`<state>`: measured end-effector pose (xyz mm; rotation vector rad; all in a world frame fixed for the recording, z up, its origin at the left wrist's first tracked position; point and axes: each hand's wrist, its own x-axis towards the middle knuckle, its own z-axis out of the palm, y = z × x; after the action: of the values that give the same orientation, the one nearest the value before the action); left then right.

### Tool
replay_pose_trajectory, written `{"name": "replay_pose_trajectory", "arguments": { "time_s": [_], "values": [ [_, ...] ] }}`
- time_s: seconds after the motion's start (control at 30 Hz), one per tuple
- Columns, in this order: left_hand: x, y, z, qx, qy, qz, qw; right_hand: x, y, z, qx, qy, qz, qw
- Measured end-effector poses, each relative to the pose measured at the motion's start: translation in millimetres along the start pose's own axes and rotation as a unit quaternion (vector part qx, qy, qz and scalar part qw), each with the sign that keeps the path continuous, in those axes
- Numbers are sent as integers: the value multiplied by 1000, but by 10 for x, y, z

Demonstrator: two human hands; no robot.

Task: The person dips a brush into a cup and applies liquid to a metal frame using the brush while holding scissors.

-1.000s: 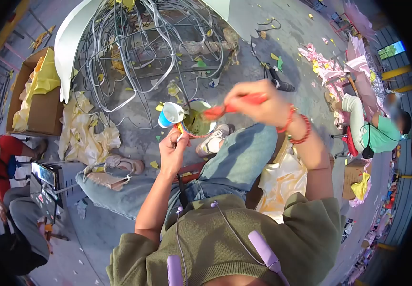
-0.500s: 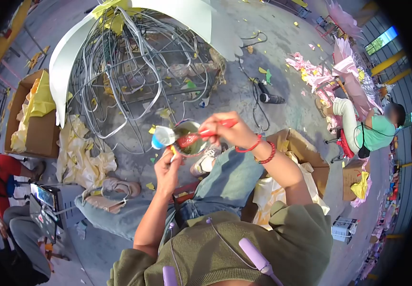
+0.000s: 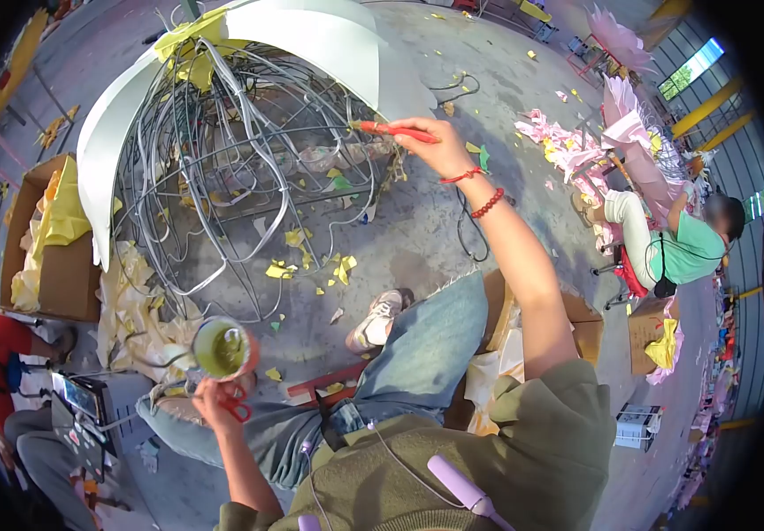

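Note:
My right hand (image 3: 435, 149) is closed around a red-handled brush (image 3: 410, 134). Its bristles are at the right side of a wire frame (image 3: 249, 168), by the bars; whether they touch is hard to tell. A white sheet (image 3: 311, 31) curves over the top of that frame. Low on the left, my left hand (image 3: 217, 404) grips a cup (image 3: 225, 348) with greenish stuff inside, its mouth facing up toward me. Red loops like scissor handles (image 3: 238, 407) show right beside those fingers.
Yellow scraps (image 3: 283, 268) lie on the floor under the frame. Cardboard boxes stand at left (image 3: 72, 274) and beside my right leg (image 3: 581, 327). A person in a green shirt (image 3: 696, 248) sits at right near pink paper (image 3: 559, 146); another in red is at far left.
My right hand has carried the brush from the cup up and forward to the wire frame. My left hand has lowered the cup toward the left and nearer my leg.

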<state>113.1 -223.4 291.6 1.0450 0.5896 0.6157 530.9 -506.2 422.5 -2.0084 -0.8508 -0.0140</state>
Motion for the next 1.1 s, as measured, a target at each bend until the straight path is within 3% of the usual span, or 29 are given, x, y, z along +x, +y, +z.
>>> {"name": "replay_pose_trajectory", "arguments": {
  "time_s": [0.03, 0.1, 0.17, 0.3, 0.4, 0.5, 0.6, 0.7, 0.83, 0.97, 1.1],
  "values": [
    [14, 44, -125, 15, 57, -9, 998, 6, 3, 15, -20, -16, 8, 1000],
    [85, 89, -523, -19, 65, -3, 998, -65, 16, 10, -41, -29, 17, 999],
    [155, 160, -751, -58, 76, 0, 995, -373, 41, -98, 59, -109, 144, 982],
    [249, 447, -962, -111, 77, -22, 991, -579, 121, -113, 119, -58, 183, 974],
    [292, 508, -1140, -116, 88, -10, 989, -238, 183, -8, 133, -24, 145, 980],
    [288, 517, -1094, -115, 32, -11, 993, 214, 93, 120, 154, -6, 99, 983],
    [285, 353, -1230, -133, 65, -17, 989, 551, -59, 167, 182, 4, 66, 981],
    [317, 201, -1283, -141, 94, -23, 985, 621, -213, 123, -6, -52, 20, 998],
    [350, 264, -1284, -140, 110, -14, 984, 442, -343, -54, -100, -108, 5, 989],
    [355, 309, -1208, -157, 86, -27, 983, 508, -461, 1, -104, -96, 51, 989],
    [384, 298, -1193, -162, 88, -7, 983, 663, -336, 121, -89, -49, 20, 995]
  ]
}}
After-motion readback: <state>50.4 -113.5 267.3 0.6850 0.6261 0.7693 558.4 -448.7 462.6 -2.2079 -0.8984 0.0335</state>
